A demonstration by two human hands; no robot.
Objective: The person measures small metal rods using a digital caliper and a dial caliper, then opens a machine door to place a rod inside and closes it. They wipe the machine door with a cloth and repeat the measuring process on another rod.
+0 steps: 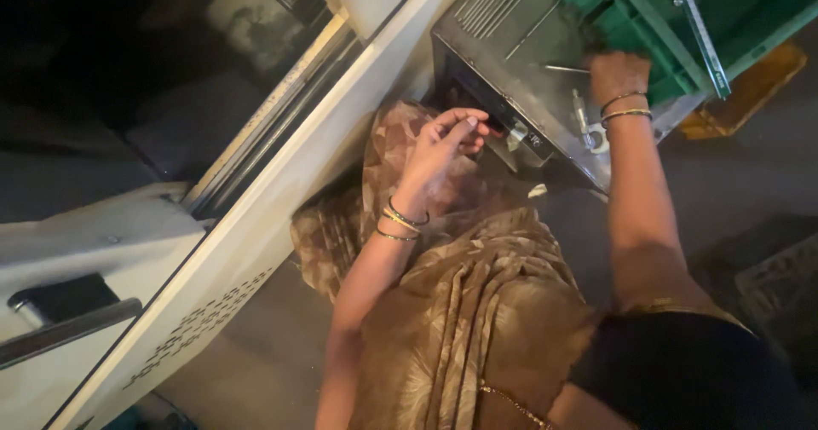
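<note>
Small white label (530, 140) on dark box (511, 29)

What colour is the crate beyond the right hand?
Green; the crate shows at the top right of the head view, just past the right hand.

A grey metal bench top (511, 29) carries thin rods (567, 69) and a metal tool (584, 119).

Thin metal bangles on both wrists, draped brown patterned garment, bare forearms.
</note>
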